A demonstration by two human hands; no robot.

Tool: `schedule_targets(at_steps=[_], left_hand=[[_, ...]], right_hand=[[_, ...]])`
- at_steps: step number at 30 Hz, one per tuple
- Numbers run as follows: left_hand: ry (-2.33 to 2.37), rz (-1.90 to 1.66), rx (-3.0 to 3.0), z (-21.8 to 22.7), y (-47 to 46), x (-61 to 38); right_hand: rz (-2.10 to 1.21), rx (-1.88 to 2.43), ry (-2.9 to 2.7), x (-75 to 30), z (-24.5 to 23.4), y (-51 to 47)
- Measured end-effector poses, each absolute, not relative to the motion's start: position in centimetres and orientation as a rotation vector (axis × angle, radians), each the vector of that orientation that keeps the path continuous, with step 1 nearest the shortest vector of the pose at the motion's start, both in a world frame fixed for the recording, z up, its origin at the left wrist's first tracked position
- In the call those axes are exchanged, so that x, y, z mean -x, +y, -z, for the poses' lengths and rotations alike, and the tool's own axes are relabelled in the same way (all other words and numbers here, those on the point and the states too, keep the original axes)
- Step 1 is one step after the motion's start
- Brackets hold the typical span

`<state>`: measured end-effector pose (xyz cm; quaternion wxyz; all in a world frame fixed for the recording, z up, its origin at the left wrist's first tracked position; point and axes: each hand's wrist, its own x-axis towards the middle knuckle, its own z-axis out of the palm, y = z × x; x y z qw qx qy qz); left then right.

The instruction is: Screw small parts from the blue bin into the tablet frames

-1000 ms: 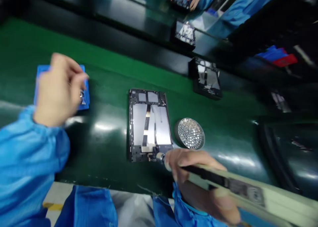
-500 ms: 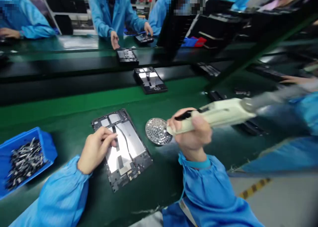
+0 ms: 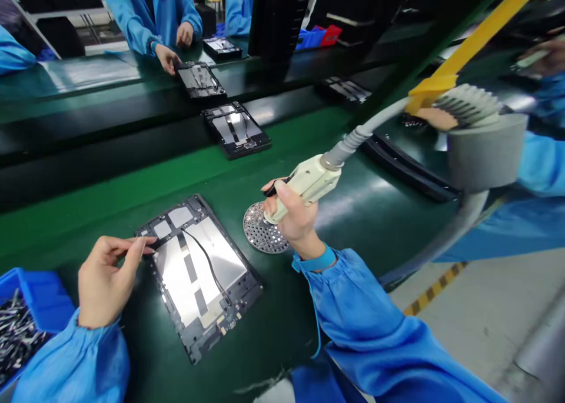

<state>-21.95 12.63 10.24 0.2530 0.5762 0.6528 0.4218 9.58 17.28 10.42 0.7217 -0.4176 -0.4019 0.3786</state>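
Note:
An opened tablet (image 3: 241, 256) lies on the green bench, its silvery inside, black strips and thin cable facing up. At its upper left edge, my left hand (image 3: 108, 276) has thumb and fingers pinched together; what they hold, if anything, cannot be made out. My right hand (image 3: 300, 217) is wrapped round the cream handle of a hot-air gun (image 3: 311, 182), with a grey hose running from its back end. By the gun's tip, right of the tablet, is a round perforated metal disc (image 3: 260, 235). Whether the disc is joined to the gun is hidden by my fingers.
At the left, a blue bin (image 3: 46, 300) holds many small dark and silvery pieces. Beyond the bench edge lies another opened tablet (image 3: 236, 129). A co-worker's hand (image 3: 166, 59) touches a further tablet (image 3: 200, 80). A yellow arm (image 3: 477, 44) and grey hose (image 3: 441, 253) stand right.
My left hand has moved left, from the middle of the tablet to its upper left edge. My right hand has brought the gun left, its tip now over the disc. The view has shifted.

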Motion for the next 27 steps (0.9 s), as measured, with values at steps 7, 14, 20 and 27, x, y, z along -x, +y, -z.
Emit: schedule_targets(at_steps=[7,14,20,27], left_hand=[[1.788,-1.124,-1.478,-10.9,12.9,21.3],[1.914,-1.007,-1.554,-11.5,13.0,21.7],[1.837,-0.927,-1.452,-11.9,13.3,21.9],[1.817,-0.843,-1.431,-11.9,13.4,22.9]], right_hand=[[-0.869,0.910,-0.912,-9.6,-10.2,17.3],[-0.851,0.936,-0.890,-9.4,-10.1,17.3],[-0.857,0.948,-0.925,-9.5,-10.2,17.1],[-0.872,0.907,-0.901,-9.5,-10.1,17.2]])
